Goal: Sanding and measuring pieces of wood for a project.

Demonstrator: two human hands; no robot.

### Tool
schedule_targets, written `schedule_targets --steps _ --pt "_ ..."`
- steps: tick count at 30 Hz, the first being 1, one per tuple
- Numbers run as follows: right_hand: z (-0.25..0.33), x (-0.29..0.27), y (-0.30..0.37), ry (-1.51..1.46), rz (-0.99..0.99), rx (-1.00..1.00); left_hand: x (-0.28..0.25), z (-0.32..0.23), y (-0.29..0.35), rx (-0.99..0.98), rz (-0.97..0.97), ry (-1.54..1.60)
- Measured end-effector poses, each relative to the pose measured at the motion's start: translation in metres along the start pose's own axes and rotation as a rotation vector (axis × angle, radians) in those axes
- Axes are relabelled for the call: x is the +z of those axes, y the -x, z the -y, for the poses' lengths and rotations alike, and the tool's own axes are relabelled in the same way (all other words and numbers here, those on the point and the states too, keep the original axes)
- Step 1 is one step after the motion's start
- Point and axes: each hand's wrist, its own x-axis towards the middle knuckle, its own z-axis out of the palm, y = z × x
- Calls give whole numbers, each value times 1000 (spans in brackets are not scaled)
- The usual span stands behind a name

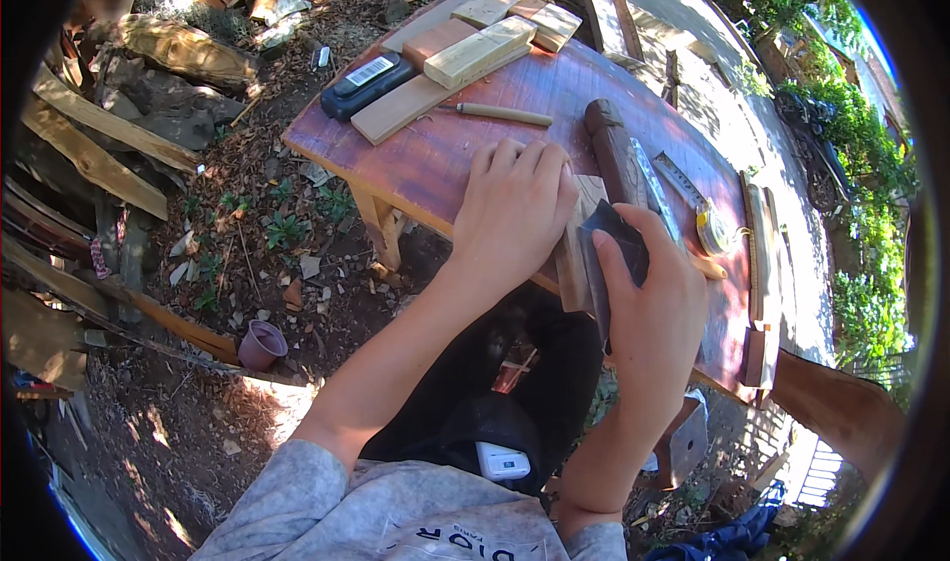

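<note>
A short wooden board (571, 269) juts over the near edge of the table, under my hands. My left hand (517, 210) is closed over its far end, knuckles up and fingertips hidden. In my right hand (661, 289) is a folded sheet of dark sandpaper (621, 233), pinched between thumb and fingers and lying along the board's right side. Just beyond my hands lies a dark wooden block (614, 150), with a shiny metal strip (657, 193) beside it. A slim tool with a wooden handle (505, 115) rests farther left.
On the reddish table (396, 165), several wooden blocks (482, 51) and a black case (368, 84) occupy the far left. A yellow tape measure (712, 233) and wooden strips (760, 284) line the right side. A pot (262, 344) stands on the littered ground.
</note>
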Motion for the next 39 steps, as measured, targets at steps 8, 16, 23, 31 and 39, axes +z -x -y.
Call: schedule_targets --steps 8,16,23,31,39 --pt "-2 -8 1 17 65 32 1 0 0 13 -2 10" --pt "3 -12 3 65 64 65 -1 0 -1 12 8 19" --pt "3 1 5 64 -62 -30 2 2 -1 2 -7 -21" --pt "-4 18 -1 28 -175 -117 0 1 -2 24 11 19" --pt "-5 16 -4 53 -135 -117 3 3 -3 51 -45 2"
